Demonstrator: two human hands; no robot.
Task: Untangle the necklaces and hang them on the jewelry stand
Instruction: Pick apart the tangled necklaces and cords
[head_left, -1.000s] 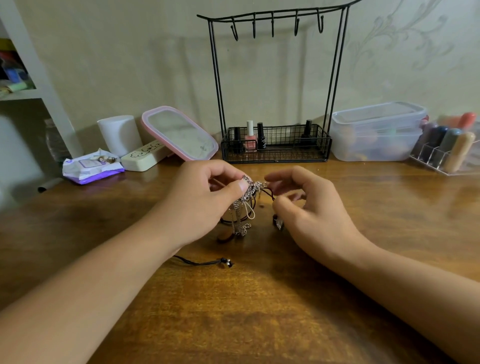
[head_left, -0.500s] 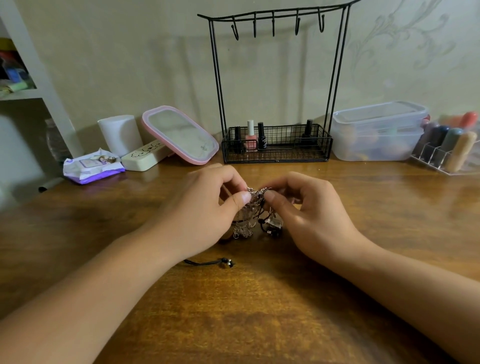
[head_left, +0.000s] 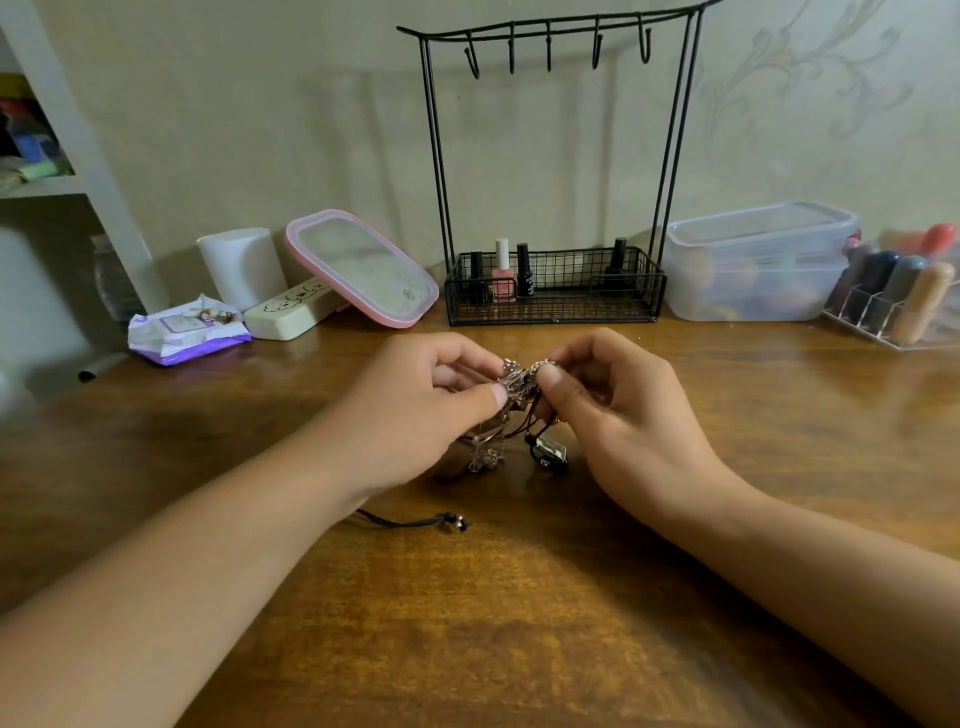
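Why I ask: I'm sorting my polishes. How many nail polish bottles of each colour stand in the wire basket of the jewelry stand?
Black nail polish bottles: 3
Pink nail polish bottle: 1
Total: 4

You're at a home dressing table. A pink-framed tilted mirror (head_left: 363, 270) sits far left. Nail polish bottles (head_left: 503, 278) fill the black wire jewelry stand (head_left: 556, 280) against the papered wall.
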